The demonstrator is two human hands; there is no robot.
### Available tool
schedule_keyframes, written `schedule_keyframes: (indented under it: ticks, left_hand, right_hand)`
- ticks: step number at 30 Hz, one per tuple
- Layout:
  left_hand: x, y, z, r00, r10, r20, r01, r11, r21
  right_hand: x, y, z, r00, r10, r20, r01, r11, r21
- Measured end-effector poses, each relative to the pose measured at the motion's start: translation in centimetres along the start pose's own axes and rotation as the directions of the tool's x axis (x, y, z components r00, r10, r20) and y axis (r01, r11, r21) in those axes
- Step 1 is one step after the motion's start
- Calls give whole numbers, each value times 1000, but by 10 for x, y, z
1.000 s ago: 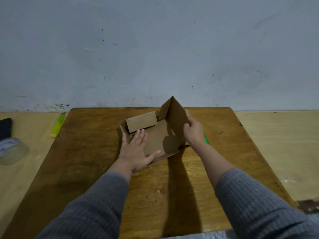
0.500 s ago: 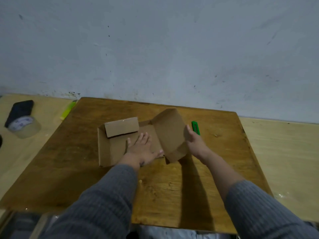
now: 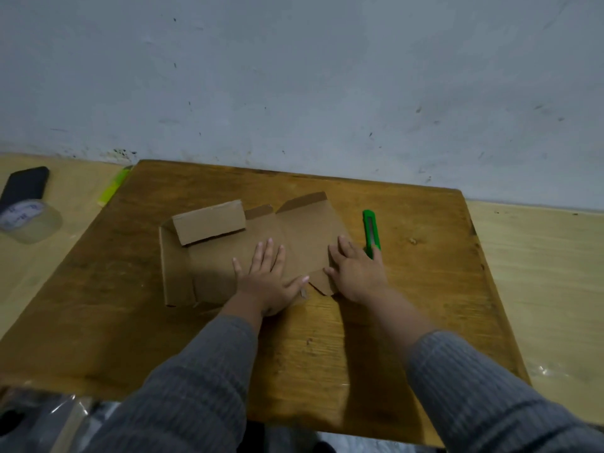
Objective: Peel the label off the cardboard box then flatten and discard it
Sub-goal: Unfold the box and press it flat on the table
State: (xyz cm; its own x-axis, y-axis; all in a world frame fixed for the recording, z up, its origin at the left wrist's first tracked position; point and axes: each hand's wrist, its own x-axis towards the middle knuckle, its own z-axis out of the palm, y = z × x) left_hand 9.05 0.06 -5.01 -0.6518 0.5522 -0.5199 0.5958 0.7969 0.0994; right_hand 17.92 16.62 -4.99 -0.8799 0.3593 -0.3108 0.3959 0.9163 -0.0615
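The brown cardboard box (image 3: 209,266) lies opened out and nearly flat on the wooden table (image 3: 408,322). One flap (image 3: 209,221) at its far left still stands up, tilted. My left hand (image 3: 266,279) presses flat on the middle panel with straight fingers. My right hand (image 3: 354,271) presses flat on the right panel's near edge. No label shows on the cardboard.
A green utility knife (image 3: 371,232) lies on the table just right of my right hand. On the floor at left are a tape roll (image 3: 27,219), a black phone (image 3: 24,186) and a yellow-green object (image 3: 114,186). A wall stands behind the table.
The right panel, upright a second ago, has been pushed down flat onto the table. My right hand moved from gripping its edge to pressing on it. The camera view shifted.
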Motion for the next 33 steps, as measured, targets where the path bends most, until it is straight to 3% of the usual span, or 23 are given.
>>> schedule_keyframes:
  ticks: [3, 7, 12, 19, 22, 27, 33]
  left_hand:
    - [6, -10, -3, 997, 51, -54, -50, 999, 20]
    - [1, -24, -11, 995, 100, -13, -99, 993, 64]
    - [-13, -37, -20, 998, 59, -12, -59, 998, 13]
    - [-42, -69, -42, 968, 111, -225, -93, 992, 86]
    - [-47, -91, -50, 960, 161, -228, -131, 981, 143]
    - [-42, -130, -52, 955, 269, -124, -222, 927, 303]
    - [-39, -166, -42, 942, 332, -41, -276, 842, 464]
  right_hand:
    - [22, 2, -7, 999, -7, 53, 7, 1000, -9]
    - [41, 0, -22, 990, -33, 139, 35, 999, -10]
    - [31, -28, -39, 998, -66, 18, 65, 997, 42]
    - [-12, -98, -39, 990, -57, 129, 46, 995, 94]
    - [-28, -124, -42, 987, -62, 148, 44, 991, 125]
    - [-39, -186, -37, 995, 46, 87, -71, 947, 312]
    - [-39, -247, -12, 932, 238, 274, -333, 861, 384]
